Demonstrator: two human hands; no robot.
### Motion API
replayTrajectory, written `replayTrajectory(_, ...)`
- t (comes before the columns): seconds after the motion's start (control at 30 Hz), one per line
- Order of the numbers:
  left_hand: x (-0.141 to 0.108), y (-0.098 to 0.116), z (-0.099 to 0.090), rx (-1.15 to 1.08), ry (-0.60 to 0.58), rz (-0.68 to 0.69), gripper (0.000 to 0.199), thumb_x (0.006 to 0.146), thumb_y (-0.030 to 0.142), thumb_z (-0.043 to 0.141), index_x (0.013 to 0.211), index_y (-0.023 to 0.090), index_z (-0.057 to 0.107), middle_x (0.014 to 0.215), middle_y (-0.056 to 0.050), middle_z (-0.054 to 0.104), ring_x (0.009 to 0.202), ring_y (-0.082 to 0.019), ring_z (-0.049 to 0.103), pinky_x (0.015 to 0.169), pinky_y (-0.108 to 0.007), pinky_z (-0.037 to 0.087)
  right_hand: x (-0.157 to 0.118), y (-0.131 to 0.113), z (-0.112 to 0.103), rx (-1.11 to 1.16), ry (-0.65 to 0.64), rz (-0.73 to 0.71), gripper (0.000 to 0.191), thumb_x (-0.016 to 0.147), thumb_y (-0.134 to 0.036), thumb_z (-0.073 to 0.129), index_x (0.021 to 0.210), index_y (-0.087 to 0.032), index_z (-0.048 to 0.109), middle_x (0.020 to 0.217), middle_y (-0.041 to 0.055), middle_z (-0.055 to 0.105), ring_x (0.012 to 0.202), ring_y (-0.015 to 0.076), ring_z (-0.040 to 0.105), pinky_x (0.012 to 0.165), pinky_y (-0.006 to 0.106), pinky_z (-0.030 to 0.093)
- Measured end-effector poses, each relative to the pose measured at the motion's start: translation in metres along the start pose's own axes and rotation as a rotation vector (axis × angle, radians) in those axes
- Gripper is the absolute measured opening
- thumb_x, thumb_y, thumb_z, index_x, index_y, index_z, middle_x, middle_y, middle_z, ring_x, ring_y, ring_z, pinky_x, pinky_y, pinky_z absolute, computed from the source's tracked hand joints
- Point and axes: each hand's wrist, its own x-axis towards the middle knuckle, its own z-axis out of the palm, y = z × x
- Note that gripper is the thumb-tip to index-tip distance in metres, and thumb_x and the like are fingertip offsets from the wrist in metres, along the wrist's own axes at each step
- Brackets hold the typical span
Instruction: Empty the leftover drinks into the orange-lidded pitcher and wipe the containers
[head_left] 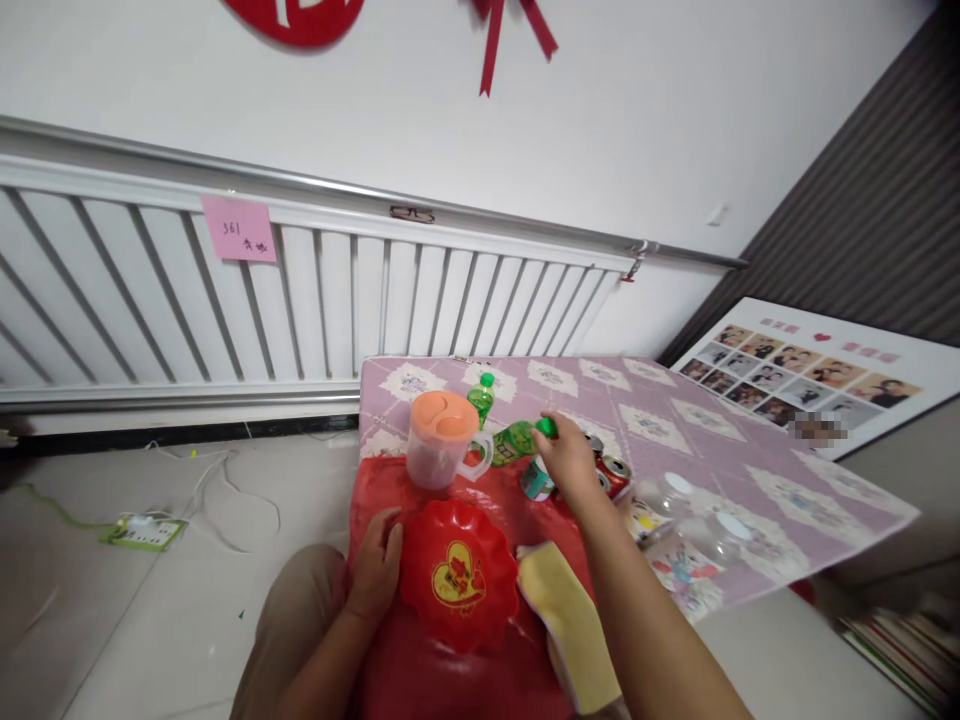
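Observation:
My right hand [568, 455] has its fingers closed on the green-capped end of a tilted green plastic bottle [514, 443]. Below that hand is a small teal and white container [537, 479]. My left hand [381, 562] rests at the left rim of a red scalloped plate [484, 540] with a yellow heart print, its fingers loosely extended and holding nothing. Just behind the plate stands a clear plastic pitcher [431, 460] with an orange lid. Another green bottle [482, 398] is upright behind the pitcher's handle.
Red soda cans [615, 475] and clear jars with white lids [716, 538] stand on the right. A yellow cloth [571, 625] lies beside the plate on the red cover [420, 670]. A radiator [330, 310] lines the wall; a power strip [146, 532] is on the floor.

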Motion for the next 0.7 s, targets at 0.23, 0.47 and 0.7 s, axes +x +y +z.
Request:
replayTrajectory(0.23,-0.002,0.009,-0.004,0.008,-0.007,-0.008,0.035,0.089,0.038,0.046,0.112,0.017,0.062,0.115,-0.010,0.068,0.111,-0.023,0.064,0.102,-0.042,0.049,-0.108,-0.019,-0.066,0.085,0.271,0.073,0.043,0.084,-0.043,0.060,0.119,-0.018,0.064,0.111,0.0141,0.069,0.101,0.0288,0.065,0.090,0.045,0.050)
replayTrajectory(0.47,0.004,0.009,-0.014,-0.255,-0.003,-0.165,0.046,0.087,0.051,0.049,0.116,0.016,0.058,0.120,-0.011,0.067,0.114,-0.022,0.064,0.101,-0.039,0.051,-0.195,-0.048,-0.066,0.388,0.185,0.336,0.047,0.083,-0.050,0.062,0.118,-0.019,0.065,0.114,0.0115,0.071,0.099,0.0259,0.068,0.086,0.041,0.054)
replayTrajectory(0.7,-0.030,0.062,-0.021,-0.030,-0.189,0.137,0.054,0.081,0.039,0.064,0.131,0.020,0.052,0.137,-0.012,0.057,0.129,-0.027,0.054,0.112,-0.046,0.041,-0.206,-0.052,-0.062,0.442,0.079,0.318,0.045,0.083,-0.048,0.062,0.118,-0.019,0.066,0.115,0.0116,0.071,0.098,0.0251,0.069,0.084,0.040,0.056)
